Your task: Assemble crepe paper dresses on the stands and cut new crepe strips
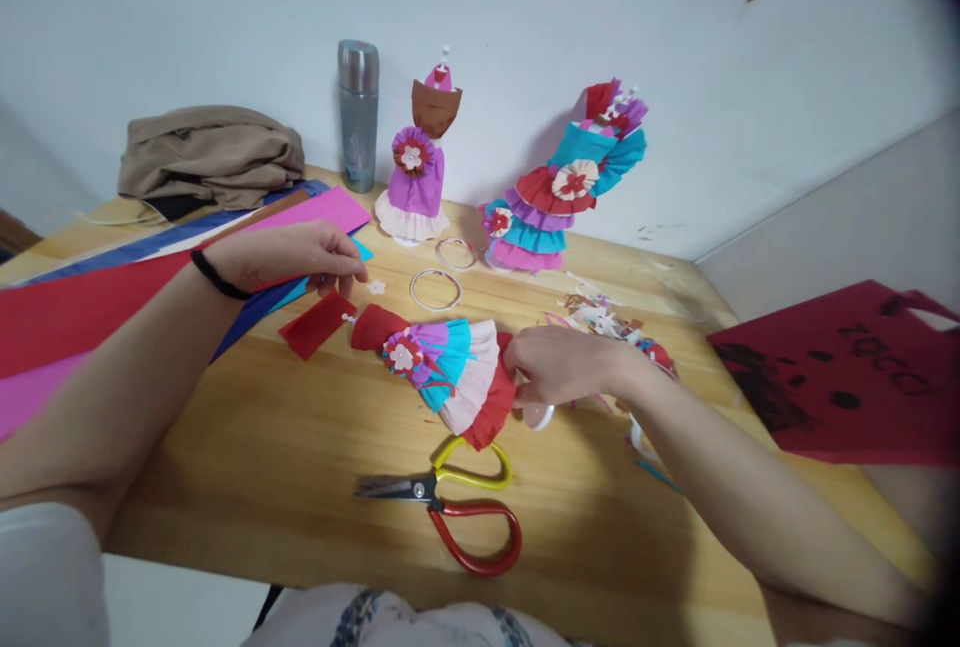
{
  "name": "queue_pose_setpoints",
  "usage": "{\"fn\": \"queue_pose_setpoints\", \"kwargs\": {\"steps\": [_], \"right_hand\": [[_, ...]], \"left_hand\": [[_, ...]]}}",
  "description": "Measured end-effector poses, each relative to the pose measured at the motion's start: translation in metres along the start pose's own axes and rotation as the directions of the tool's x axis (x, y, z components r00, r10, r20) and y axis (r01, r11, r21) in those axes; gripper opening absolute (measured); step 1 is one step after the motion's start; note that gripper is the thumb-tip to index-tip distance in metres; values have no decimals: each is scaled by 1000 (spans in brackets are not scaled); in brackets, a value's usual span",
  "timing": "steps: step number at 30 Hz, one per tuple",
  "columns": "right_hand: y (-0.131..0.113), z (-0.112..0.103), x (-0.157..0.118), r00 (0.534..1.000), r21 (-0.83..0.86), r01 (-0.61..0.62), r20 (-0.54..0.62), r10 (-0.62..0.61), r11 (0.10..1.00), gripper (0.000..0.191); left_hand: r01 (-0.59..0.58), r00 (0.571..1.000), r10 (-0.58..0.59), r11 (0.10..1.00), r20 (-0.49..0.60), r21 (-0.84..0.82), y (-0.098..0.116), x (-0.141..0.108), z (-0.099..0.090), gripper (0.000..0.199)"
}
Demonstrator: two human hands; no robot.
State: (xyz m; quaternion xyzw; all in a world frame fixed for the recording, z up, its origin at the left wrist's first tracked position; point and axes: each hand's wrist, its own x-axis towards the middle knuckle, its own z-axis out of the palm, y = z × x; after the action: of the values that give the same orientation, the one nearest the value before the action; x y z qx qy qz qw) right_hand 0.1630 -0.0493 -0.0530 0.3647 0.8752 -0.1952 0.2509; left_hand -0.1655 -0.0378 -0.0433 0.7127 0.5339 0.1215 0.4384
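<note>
A crepe-paper dress on a doll-like form point(442, 362) lies on its side, with a red top, purple, blue, pale pink and red ruffles, and a flower at the waist. My right hand point(559, 364) grips its red hem, beside the white round base point(538, 415). My left hand point(319, 257) is closed, its fingertips just above a small red paper piece point(318, 324) near the dress's top; whatever it pinches is hidden. A small white flower point(377, 287) lies beside those fingertips. Scissors point(435, 489) with one yellow and one red handle rest in front of the dress.
Two finished-looking paper figures point(417, 177) point(574, 177) and a grey thermos point(358, 117) stand along the wall. Coloured paper sheets point(97, 312) and a brown cloth point(210, 155) lie left. Two rings point(436, 273) sit mid-table. Paper scraps point(600, 317) and a red bag point(847, 377) are right.
</note>
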Motion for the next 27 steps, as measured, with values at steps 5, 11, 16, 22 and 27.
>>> {"fn": "queue_pose_setpoints", "kwargs": {"steps": [5, 11, 16, 22, 27], "right_hand": [[7, 0, -26, 1000, 105, 12, -4, -12, 994, 14], [29, -5, -45, 966, 136, -29, -250, 63, 990, 17], [38, -13, -24, 932, 154, -55, -346, 107, 986, 19], [47, -13, 6, 923, 164, -20, -377, 81, 986, 19], [52, -7, 15, 933, 172, 36, -360, 28, 984, 22]], "left_hand": [[-6, 1000, 7, 1000, 17, -5, 4, 0, 4, 30], [-69, 996, 66, 996, 68, 55, 18, 22, 1, 25], [-195, 981, 193, 965, 31, 177, 47, 56, -2, 25], [-342, 930, 274, 889, 244, 305, 44, 107, 32, 15], [-393, 905, 276, 834, 323, 388, 22, 128, 58, 13]]}}
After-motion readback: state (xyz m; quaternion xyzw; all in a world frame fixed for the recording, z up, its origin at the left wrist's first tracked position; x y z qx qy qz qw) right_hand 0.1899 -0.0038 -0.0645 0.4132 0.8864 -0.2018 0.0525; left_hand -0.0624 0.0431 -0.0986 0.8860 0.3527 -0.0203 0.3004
